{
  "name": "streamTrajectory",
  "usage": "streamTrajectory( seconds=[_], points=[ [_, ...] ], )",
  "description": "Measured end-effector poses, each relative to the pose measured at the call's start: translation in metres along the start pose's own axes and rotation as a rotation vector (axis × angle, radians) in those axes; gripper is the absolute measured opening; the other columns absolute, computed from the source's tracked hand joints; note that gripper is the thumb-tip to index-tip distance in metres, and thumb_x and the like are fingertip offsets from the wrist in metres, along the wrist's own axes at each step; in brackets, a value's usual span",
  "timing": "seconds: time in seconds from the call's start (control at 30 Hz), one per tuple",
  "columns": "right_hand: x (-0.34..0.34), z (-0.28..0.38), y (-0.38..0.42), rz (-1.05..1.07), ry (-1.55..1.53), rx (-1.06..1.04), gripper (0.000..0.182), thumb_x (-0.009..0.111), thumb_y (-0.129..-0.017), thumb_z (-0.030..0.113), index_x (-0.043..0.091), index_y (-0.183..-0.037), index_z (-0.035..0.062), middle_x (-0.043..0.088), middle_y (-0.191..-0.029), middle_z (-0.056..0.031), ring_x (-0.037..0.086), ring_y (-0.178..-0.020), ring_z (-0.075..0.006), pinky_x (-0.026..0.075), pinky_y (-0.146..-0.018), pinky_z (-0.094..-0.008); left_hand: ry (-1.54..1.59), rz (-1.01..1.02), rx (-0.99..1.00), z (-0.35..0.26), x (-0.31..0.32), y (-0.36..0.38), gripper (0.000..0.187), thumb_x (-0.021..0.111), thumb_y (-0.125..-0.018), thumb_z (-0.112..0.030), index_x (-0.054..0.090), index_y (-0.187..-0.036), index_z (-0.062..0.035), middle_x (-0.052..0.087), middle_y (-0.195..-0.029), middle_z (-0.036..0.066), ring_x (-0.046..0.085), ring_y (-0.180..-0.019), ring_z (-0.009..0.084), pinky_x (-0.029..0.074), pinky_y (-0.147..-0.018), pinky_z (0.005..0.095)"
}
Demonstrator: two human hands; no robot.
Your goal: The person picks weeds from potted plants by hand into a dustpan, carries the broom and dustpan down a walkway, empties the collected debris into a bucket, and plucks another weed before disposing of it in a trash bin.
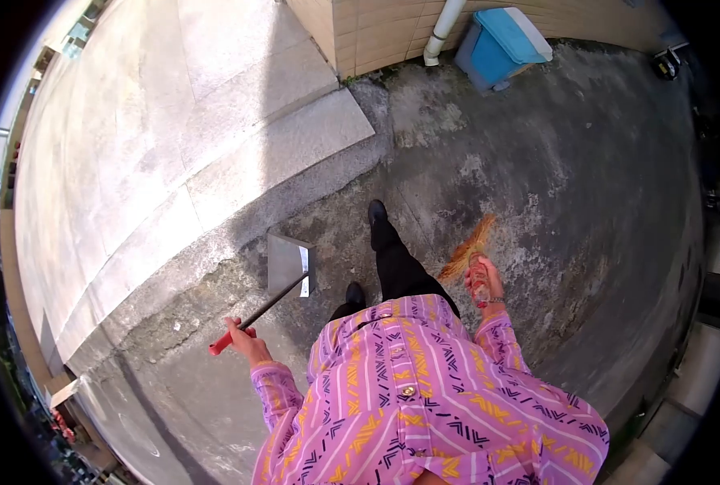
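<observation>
My left hand [250, 343] is closed around the red grip of a long-handled dustpan [286, 262]. Its dark shaft slants up and right to a grey pan with a white label, which hangs over the ground by the concrete step. On the other side, my right hand [492, 281] grips the red handle of a short broom [470, 249] with straw-coloured bristles. The bristles fan out ahead of my fist, over the stained concrete. Between the two tools are my legs in black trousers and dark shoes [378, 212], one foot ahead of the other.
A raised concrete step [295, 153] runs along the left, its top partly in bright sun. By the tiled wall [384, 32] stand a white drainpipe [443, 32] and a blue bin [501, 50] with a light lid. Rough, patchy concrete ground [586, 162] spreads to the right.
</observation>
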State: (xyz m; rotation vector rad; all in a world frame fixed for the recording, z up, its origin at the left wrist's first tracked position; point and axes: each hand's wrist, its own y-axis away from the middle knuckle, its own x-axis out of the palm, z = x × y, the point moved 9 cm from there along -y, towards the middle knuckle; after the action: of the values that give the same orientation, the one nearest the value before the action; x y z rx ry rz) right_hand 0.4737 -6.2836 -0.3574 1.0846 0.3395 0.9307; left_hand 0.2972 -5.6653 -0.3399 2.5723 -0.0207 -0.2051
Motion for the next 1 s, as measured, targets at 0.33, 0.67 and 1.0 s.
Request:
streamTrajectory(
  seconds=[0.33,0.67,1.0],
  points=[
    [0.178,0.161,-0.162,0.137,-0.620,0.217,0.026,0.056,-0.071,0.031,0.051,-0.081,0.0073,0.056,-0.071,-0.0063,0.057,-0.064,-0.0196,0.042,-0.047,-0.0271,-0.067,-0.056,0.117,-0.065,0.195,0.033,0.028,0.064,-0.073,-0.031,0.051,-0.079,-0.0071,0.053,-0.073,0.003,0.044,-0.053,0.0081,0.032,-0.042,0.0189],
    [0.343,0.309,-0.243,0.096,-0.673,0.010,0.038,0.048,-0.069,0.043,0.051,-0.082,0.0069,0.055,-0.073,-0.0079,0.055,-0.065,-0.0205,0.040,-0.051,-0.0287,-0.137,0.230,0.201,-0.087,0.358,0.025,0.020,0.065,-0.073,-0.022,0.050,-0.076,-0.0097,0.055,-0.074,0.002,0.048,-0.064,0.0080,0.037,-0.054,0.0195],
    [0.442,0.403,-0.335,-0.009,-0.521,-0.113,0.037,0.044,-0.072,0.044,0.050,-0.082,0.0090,0.053,-0.068,-0.0053,0.054,-0.062,-0.0192,0.038,-0.050,-0.0287,-0.341,0.406,0.267,-0.092,0.488,0.045,0.017,0.061,-0.075,-0.020,0.054,-0.077,-0.0049,0.048,-0.076,0.000,0.043,-0.067,0.0086,0.036,-0.063,0.0219]
  ],
)
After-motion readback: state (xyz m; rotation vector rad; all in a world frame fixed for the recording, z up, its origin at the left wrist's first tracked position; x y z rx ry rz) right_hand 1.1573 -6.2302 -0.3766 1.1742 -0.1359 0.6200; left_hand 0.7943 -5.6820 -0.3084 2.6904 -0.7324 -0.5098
